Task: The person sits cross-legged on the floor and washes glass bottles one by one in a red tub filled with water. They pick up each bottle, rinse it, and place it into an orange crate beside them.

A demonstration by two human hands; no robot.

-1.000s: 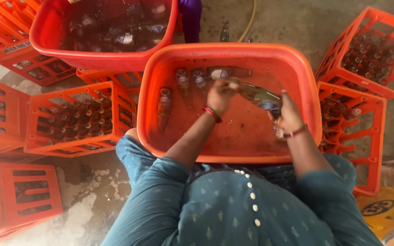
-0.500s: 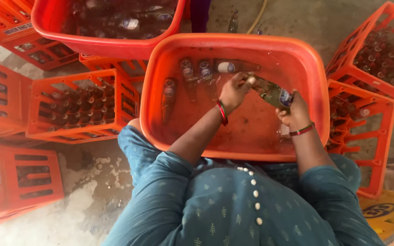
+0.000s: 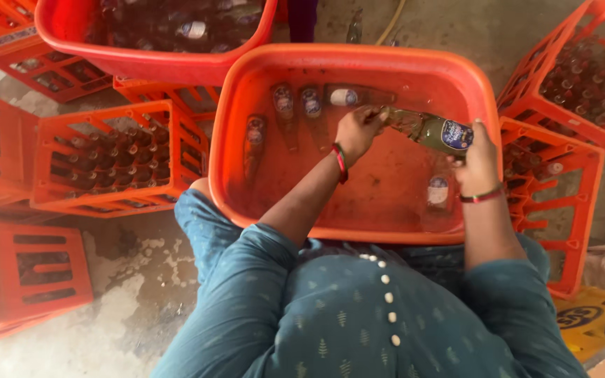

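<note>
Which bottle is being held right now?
Find the big orange tub in front of the person. Above its water, both hands grip one green glass bottle lying sideways. Unlike the submerged bottles, it is lifted clear.

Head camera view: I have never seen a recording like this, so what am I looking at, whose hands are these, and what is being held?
There is no machine here. The picture comes from a camera worn on a person's head, looking down over their teal clothing at their own two bare hands. In front of them stands a big orange tub with water in it; several bottles lie under the water, such as one near the far wall. Both hands hold one glass bottle above the water, tilted: the left hand is at its neck end, the right hand closes its grip around the labelled body. A second red tub of bottles sits further away, and orange crates, such as the one on the left, stand around, some filled with upright bottles.
</note>
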